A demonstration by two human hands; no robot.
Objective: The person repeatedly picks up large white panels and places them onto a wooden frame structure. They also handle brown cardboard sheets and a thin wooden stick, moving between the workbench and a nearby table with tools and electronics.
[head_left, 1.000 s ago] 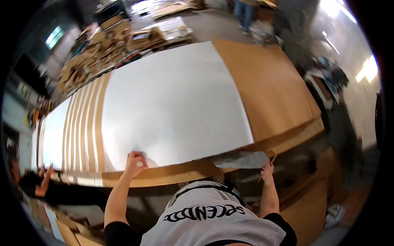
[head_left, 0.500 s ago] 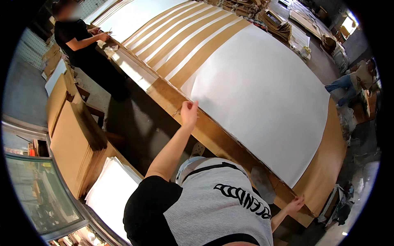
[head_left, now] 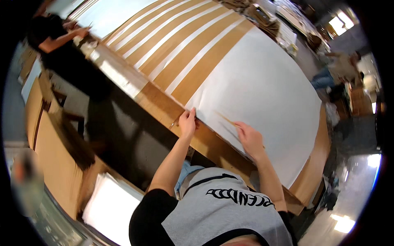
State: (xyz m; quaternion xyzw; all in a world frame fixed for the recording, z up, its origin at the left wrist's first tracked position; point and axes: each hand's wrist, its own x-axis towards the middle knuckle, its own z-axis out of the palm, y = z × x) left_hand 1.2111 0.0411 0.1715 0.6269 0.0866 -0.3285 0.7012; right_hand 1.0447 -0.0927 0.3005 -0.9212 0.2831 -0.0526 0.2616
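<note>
A large white sheet [head_left: 266, 90] lies over brown sheets [head_left: 201, 75] on a long table, its near left corner by my left hand [head_left: 187, 124]. That hand is closed at the sheet's edge, thumb up, with the edge pinched in its fingers. My right hand [head_left: 250, 139] is over the near part of the white sheet, fingers wrapped round a thin, pale yellow stick [head_left: 226, 118]. The stick points up and left across the sheet, blurred at its tip; whether it touches the paper I cannot tell.
Brown and white strips alternate further left. Across the table's left end stands a person in black [head_left: 61, 53]; another person [head_left: 338, 71] is at the far right. Behind my left side are stacked brown boards [head_left: 57, 156] and white sheets [head_left: 108, 205]. The wooden table edge [head_left: 158, 102] runs before me.
My right hand has come from the sheet's near right corner to its left part, the stick now visible in it. My left hand has closed on the sheet's edge. The view has shifted.
</note>
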